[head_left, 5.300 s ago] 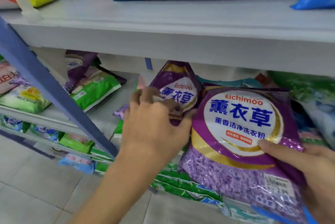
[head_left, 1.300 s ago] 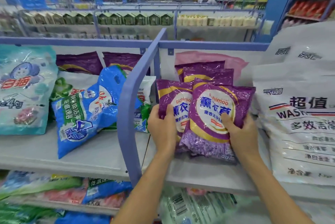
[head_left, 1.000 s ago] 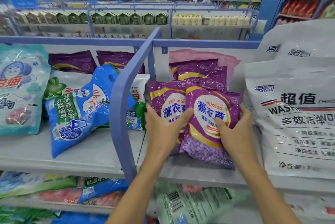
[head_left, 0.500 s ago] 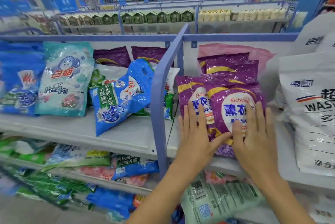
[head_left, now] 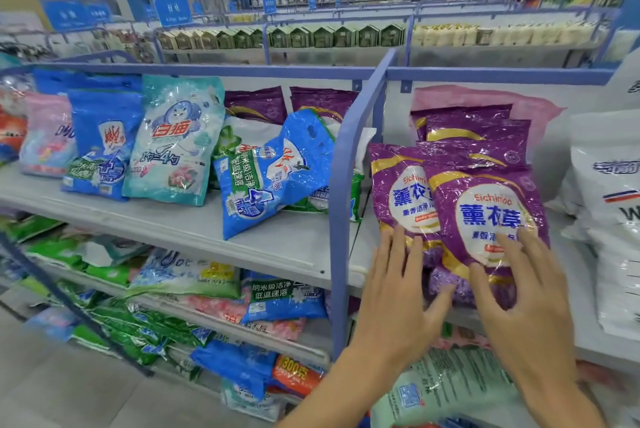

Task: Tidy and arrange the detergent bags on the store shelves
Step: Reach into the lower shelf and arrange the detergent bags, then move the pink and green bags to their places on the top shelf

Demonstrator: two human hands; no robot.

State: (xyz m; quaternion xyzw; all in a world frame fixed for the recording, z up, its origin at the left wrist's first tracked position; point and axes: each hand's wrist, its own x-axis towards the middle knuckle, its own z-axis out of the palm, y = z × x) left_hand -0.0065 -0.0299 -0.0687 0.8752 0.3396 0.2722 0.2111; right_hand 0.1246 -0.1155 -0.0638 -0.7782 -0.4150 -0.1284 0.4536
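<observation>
Head view: left hand (head_left: 394, 299), right hand (head_left: 523, 296) spread, gripping nothing; purple bag (head_left: 485, 216) looks soft, slick; take its sides.

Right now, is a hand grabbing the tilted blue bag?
No, the left hand and the right hand are spread open at the purple bags, and the blue bag leans untouched beyond the divider.

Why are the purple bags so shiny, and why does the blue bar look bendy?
Head view: light glints in white streaks off the crinkly plastic of the front purple bag; the wide-angle lens bows the blue divider rail, more so near the picture's edges; the green boxes far behind look soft and blurry.
</observation>
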